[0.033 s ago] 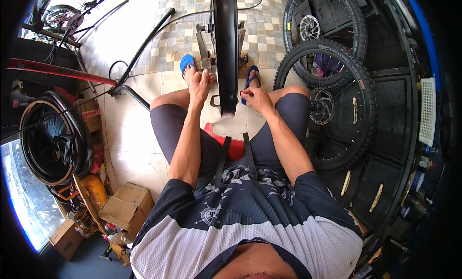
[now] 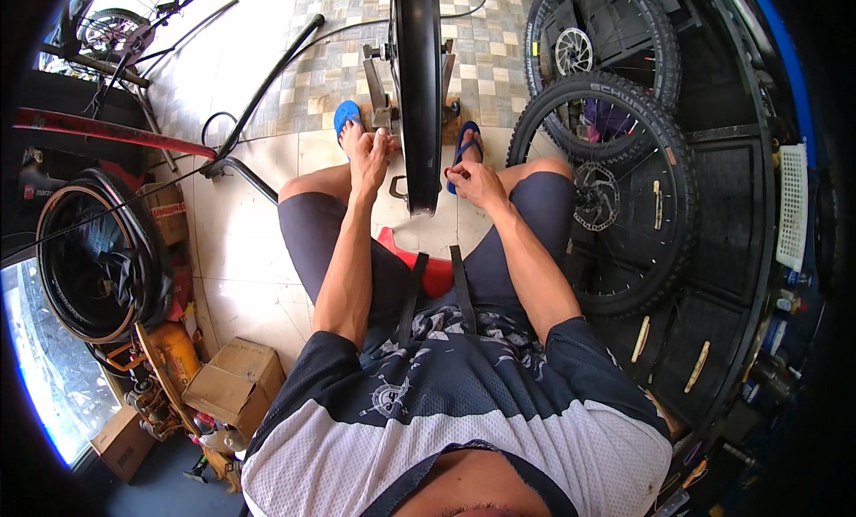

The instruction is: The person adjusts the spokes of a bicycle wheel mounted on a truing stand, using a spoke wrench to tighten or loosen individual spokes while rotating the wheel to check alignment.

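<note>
A bare black bicycle rim stands upright, edge-on to me, in a metal wheel truing stand. To the rim's left, my left hand is closed, its thumb and fingertips pressed together just below the stand's left arm. What they grip, if anything, is hidden. On the opposite side my right hand pinches a small red object close to the rim. A metal caliper arm of the stand shows at the rim's lower left.
Two wheels with knobby tyres and disc rotors lean at my right against black panels. Several tyres hang at the left above a cardboard box. A red bar and a black tube cross the left side.
</note>
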A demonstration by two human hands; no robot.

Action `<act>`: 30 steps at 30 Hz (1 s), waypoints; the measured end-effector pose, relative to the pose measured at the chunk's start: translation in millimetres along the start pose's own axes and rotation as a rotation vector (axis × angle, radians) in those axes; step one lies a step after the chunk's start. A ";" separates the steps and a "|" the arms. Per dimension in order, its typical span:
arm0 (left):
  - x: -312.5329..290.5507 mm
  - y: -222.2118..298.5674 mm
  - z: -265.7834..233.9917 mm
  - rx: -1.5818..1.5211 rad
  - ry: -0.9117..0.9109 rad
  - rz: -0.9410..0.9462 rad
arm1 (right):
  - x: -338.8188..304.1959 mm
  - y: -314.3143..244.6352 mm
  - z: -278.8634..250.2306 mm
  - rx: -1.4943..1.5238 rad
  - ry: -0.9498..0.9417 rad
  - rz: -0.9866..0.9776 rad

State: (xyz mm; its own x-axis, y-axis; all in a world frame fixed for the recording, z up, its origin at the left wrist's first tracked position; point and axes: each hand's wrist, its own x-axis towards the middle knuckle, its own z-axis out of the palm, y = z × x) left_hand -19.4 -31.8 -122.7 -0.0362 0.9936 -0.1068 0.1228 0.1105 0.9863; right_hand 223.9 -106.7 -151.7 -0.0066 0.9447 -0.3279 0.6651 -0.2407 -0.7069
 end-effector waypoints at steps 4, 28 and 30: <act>5.5 -5.8 1.0 -0.041 -0.004 -0.071 | 9.0 1.6 -1.4 -0.018 -0.003 0.030; -1.6 -3.0 -2.0 0.069 -0.048 0.081 | 11.8 6.3 1.2 -0.004 -0.005 0.016; -1.8 -4.4 -1.3 0.072 -0.049 0.063 | 11.8 6.3 1.3 -0.004 0.005 -0.009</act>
State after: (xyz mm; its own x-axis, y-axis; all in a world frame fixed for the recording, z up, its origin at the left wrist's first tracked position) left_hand -21.2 -34.1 -126.7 0.0221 0.9984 -0.0530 0.1946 0.0477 0.9797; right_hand 227.0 -97.4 -160.8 -0.0092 0.9479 -0.3184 0.6678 -0.2311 -0.7075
